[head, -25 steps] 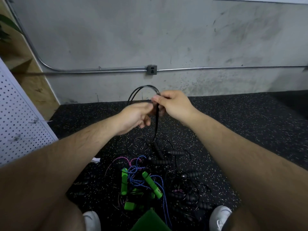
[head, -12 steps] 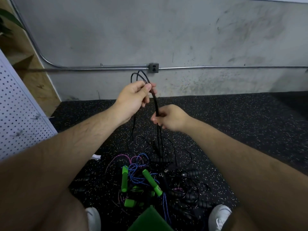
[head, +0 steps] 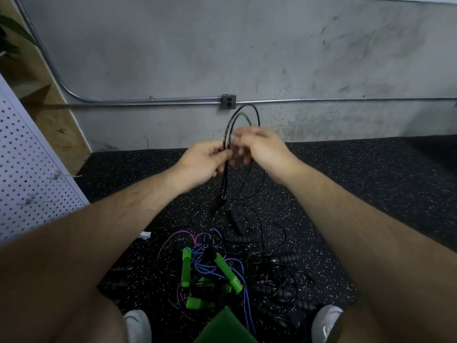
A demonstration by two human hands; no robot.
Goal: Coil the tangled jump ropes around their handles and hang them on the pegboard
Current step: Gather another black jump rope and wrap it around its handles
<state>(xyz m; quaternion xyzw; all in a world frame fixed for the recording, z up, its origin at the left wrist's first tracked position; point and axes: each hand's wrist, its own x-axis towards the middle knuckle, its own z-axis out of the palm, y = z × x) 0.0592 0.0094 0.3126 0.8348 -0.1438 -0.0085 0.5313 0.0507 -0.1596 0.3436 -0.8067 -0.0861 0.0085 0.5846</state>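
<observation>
Both forearms are bare from the lower corners of the frame up to the wrists, no sleeves in sight, with fine hair showing on them. The left hand and right hand, near the centre, wear no gloves, rings or watch. At the bottom edge two pale grey-white sneakers poke out, the left shoe and the right shoe, rounded toes, each with a faint curved mark.

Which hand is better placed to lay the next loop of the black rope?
Probably the right hand: it sits by the loops' top, while the left hand pinches the black rope bundle.
</observation>
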